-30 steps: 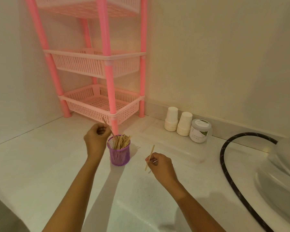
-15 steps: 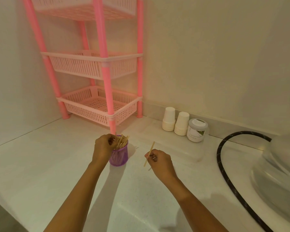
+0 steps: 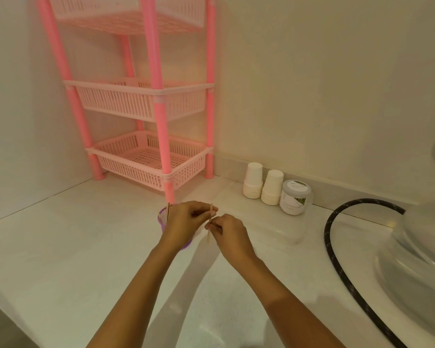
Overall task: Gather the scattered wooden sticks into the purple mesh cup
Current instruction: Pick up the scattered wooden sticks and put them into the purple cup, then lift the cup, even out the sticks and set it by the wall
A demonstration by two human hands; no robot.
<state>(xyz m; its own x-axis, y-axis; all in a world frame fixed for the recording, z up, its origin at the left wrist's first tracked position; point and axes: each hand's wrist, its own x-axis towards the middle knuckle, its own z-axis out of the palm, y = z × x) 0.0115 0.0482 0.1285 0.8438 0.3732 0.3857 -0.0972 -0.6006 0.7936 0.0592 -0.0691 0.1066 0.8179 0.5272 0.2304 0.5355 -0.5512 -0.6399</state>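
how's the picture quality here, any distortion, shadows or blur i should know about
Head view: warm, dim light tints everything yellowish; the wide lens makes the pink rack posts lean; both forearms throw soft shadows on the counter; the wooden stick pinched by the right hand looks slightly soft; the left hand hides most of the purple mesh cup.

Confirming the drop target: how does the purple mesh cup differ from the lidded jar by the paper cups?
The purple mesh cup is open-topped with wooden sticks in it; the jar is lidded. The cup is purple mesh; the jar is pale with a printed label. The left hand hides most of the cup; the jar is in plain view. Both stand upright on the counter.
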